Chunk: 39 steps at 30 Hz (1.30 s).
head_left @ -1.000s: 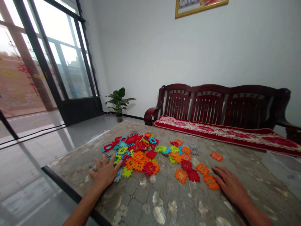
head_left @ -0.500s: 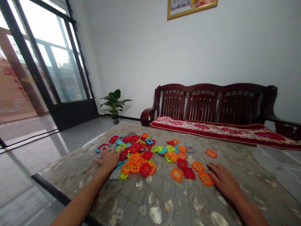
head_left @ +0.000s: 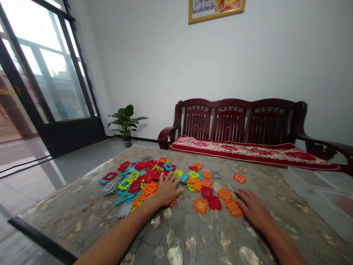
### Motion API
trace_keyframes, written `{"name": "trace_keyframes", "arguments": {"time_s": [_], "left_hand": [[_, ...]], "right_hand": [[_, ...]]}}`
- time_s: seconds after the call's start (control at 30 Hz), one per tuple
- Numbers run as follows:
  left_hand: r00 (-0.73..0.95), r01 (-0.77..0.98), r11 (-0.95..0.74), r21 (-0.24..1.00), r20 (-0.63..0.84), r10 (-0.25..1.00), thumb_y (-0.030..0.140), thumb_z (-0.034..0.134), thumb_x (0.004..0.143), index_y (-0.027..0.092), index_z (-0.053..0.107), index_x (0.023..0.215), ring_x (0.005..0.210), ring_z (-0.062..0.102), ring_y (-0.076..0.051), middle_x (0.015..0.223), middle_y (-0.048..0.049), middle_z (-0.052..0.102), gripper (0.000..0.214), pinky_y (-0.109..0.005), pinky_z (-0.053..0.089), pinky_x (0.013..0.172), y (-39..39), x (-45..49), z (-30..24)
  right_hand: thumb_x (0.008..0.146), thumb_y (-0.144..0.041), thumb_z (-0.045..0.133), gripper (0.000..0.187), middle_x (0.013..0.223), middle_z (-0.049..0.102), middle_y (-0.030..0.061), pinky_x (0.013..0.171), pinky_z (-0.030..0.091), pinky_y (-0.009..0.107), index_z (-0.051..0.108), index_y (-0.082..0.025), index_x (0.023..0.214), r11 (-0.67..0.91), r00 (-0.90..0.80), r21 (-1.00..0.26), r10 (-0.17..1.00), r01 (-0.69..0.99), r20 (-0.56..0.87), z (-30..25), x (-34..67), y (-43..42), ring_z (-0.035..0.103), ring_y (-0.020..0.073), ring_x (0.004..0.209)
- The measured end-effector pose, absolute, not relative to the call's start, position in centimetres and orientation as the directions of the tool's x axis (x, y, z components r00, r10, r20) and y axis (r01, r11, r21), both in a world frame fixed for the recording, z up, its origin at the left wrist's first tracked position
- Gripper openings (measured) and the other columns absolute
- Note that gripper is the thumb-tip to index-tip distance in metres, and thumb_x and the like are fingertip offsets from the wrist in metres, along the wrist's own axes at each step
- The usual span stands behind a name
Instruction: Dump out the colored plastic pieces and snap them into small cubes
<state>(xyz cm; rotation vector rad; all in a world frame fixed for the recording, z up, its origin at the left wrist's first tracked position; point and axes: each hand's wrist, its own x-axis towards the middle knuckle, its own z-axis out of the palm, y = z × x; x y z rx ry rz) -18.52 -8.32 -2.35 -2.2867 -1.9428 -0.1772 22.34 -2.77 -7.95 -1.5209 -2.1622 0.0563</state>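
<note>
Item: heap of coloured toothed tiles [head_left: 138,179], red, orange, blue, green and grey, spread across the middle of the bench [head_left: 193,239] toward its far edge, with looser orange and red pieces trailing to the right. Left hand [head_left: 167,190] open, palm down on the heap's near right side; right hand [head_left: 255,210] open and flat on the bench, fingertips just beside an orange tile [head_left: 234,208]. Handling, by judgement: light, thin, stiff plastic lying flat, best pinched at a toothed edge or through the cut-outs.
</note>
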Motion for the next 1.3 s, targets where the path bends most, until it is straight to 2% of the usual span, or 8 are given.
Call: {"name": "trace_keyframes", "arguments": {"time_s": [0.2, 0.3, 0.47, 0.57, 0.73, 0.97, 1.1, 1.3], "left_hand": [[0.106, 0.989, -0.078, -0.125, 0.231, 0.967, 0.046, 0.037, 0.103, 0.033, 0.067, 0.133, 0.143, 0.044, -0.035, 0.147, -0.0094, 0.061, 0.044, -0.068, 0.020, 0.119, -7.9, -20.3, -0.7], [0.112, 0.993, -0.092, -0.080, 0.304, 0.946, 0.049, 0.039, 0.102, 0.030, 0.067, 0.132, 0.146, 0.041, -0.035, 0.150, -0.0112, 0.058, 0.046, -0.065, 0.020, 0.121, -7.6, -18.4, -0.1], [0.458, 0.872, -0.487, 0.055, 0.259, 0.850, 0.067, 0.038, 0.096, 0.034, 0.044, 0.154, 0.148, 0.038, -0.034, 0.161, -0.0095, 0.045, 0.067, -0.062, 0.022, 0.122, -7.2, -10.4, -0.7], [0.557, 0.806, -0.584, 0.100, 0.208, 0.804, 0.076, 0.037, 0.092, 0.033, 0.043, 0.155, 0.149, 0.036, -0.036, 0.162, -0.0116, 0.043, 0.076, -0.064, 0.022, 0.121, -7.1, -7.0, -1.5], [0.481, 0.860, -0.506, 0.070, 0.225, 0.848, 0.069, 0.045, 0.093, 0.032, 0.054, 0.147, 0.140, 0.045, -0.036, 0.150, -0.0114, 0.055, 0.066, -0.068, 0.020, 0.120, -6.2, -8.2, -2.1], [0.401, 0.912, -0.409, -0.015, 0.241, 0.884, 0.059, 0.046, 0.097, 0.034, 0.058, 0.144, 0.135, 0.050, -0.033, 0.147, -0.0102, 0.057, 0.055, -0.065, 0.025, 0.119, -5.3, -14.3, -2.2], [0.338, 0.940, -0.341, -0.032, 0.240, 0.910, 0.057, 0.044, 0.098, 0.034, 0.058, 0.144, 0.135, 0.051, -0.035, 0.148, -0.0106, 0.057, 0.053, -0.067, 0.026, 0.118, -5.3, -16.3, -2.2], [0.244, 0.970, -0.241, -0.040, 0.181, 0.953, 0.053, 0.040, 0.101, 0.030, 0.057, 0.146, 0.137, 0.049, -0.036, 0.150, -0.0127, 0.056, 0.054, -0.060, 0.033, 0.116, -5.9, -18.3, -1.6]], "right_hand": [[0.093, -0.046, 0.043, 0.048, 0.135, 0.068, 0.0107, 0.108, 0.045, 0.049, 0.074, -0.023, 0.122, 0.364, -0.231, -0.342, 0.900, 0.866, 0.371, -7.8, 22.3, -2.9, 0.061, 0.0298, 0.125], [0.095, -0.048, 0.037, 0.053, 0.135, 0.068, 0.0123, 0.111, 0.043, 0.049, 0.073, -0.021, 0.123, 0.325, -0.174, -0.388, 0.911, 0.863, 0.374, -8.1, 22.0, -2.5, 0.060, 0.0292, 0.127], [0.098, -0.049, 0.031, 0.058, 0.140, 0.065, 0.0134, 0.116, 0.039, 0.049, 0.068, -0.019, 0.130, 0.286, -0.121, -0.424, 0.919, 0.859, 0.375, -8.4, 19.4, -2.7, 0.056, 0.0281, 0.133], [0.098, -0.050, 0.034, 0.055, 0.143, 0.063, 0.0126, 0.117, 0.037, 0.051, 0.067, -0.022, 0.132, 0.349, -0.210, -0.366, 0.906, 0.863, 0.367, -8.1, 17.5, -3.5, 0.054, 0.0297, 0.135], [0.100, -0.049, 0.033, 0.055, 0.146, 0.061, 0.0106, 0.119, 0.036, 0.050, 0.066, -0.023, 0.136, 0.394, -0.272, -0.397, 0.904, 0.829, 0.329, -7.1, 15.9, -4.4, 0.052, 0.0278, 0.138], [0.100, -0.050, 0.033, 0.055, 0.146, 0.061, 0.0077, 0.120, 0.035, 0.048, 0.066, -0.024, 0.136, 0.445, -0.311, -0.564, 0.894, 0.696, 0.322, -5.9, 15.2, -4.5, 0.053, 0.0239, 0.137], [0.099, -0.051, 0.030, 0.057, 0.136, 0.068, 0.0101, 0.118, 0.037, 0.047, 0.072, -0.022, 0.124, 0.386, -0.163, -0.614, 0.908, 0.689, 0.387, -5.5, 15.9, -4.0, 0.058, 0.0249, 0.130], [0.097, -0.055, 0.024, 0.064, 0.124, 0.073, 0.0140, 0.111, 0.042, 0.044, 0.075, -0.018, 0.111, 0.249, 0.115, -0.679, 0.889, 0.690, 0.443, -6.3, 18.8, -2.2, 0.063, 0.0270, 0.119]]}}
